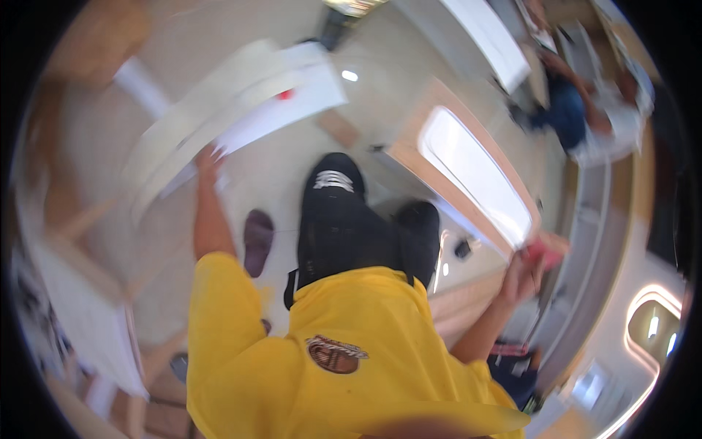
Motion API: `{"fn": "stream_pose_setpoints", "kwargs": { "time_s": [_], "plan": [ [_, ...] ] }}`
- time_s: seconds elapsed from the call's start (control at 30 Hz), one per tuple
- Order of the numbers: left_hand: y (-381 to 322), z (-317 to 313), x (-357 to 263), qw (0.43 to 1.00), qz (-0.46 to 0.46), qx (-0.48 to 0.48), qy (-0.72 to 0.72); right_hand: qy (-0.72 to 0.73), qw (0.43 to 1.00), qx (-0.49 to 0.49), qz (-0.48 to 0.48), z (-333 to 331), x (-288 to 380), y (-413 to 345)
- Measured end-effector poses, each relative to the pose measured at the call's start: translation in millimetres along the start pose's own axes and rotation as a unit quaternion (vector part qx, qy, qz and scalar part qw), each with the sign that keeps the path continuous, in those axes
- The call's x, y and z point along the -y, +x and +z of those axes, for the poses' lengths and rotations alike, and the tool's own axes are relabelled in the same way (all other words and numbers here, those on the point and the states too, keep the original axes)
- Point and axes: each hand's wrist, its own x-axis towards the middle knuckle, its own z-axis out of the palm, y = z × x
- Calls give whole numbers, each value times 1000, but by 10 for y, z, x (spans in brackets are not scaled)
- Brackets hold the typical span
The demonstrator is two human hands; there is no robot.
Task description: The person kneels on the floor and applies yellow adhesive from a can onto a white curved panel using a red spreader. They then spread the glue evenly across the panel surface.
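Note:
My left hand (211,158) is at the edge of a long white board (285,104), partly under a cream panel (214,93); blur hides whether its fingers grip either. My right hand (524,274) is shut on a blurred pink-red thing (545,251), perhaps a cloth or sponge. It is beside the near corner of a wood-framed panel (411,126) with a glossy white inset (477,170). A small red object (284,94) lies on the white board.
A loose slipper (258,242) and a small wooden piece (337,127) lie on the tiled floor. Another person (576,104) is at the upper right. A white panel (93,324) leans at lower left. Near my right elbow is a dark bag (513,378). A lit mirror (655,324) stands far right.

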Motion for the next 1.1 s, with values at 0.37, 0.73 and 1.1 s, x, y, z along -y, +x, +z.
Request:
{"fn": "stream_pose_setpoints", "kwargs": {
  "time_s": [0.37, 0.73, 1.1],
  "plan": [
    [-1876, 2137, 87, 942, 19, 296, 159, -605, 780, -152, -51, 133, -1014, 115],
    [-2542, 4320, -125, 836, 108, 425, 330, -848, 496, 73, -171, -129, -2522, -86],
    [-2319, 4473, 440, 832, 210, 411, 308, -388, 882, -267, 0, -910, -1171, -571]
  ]
}}
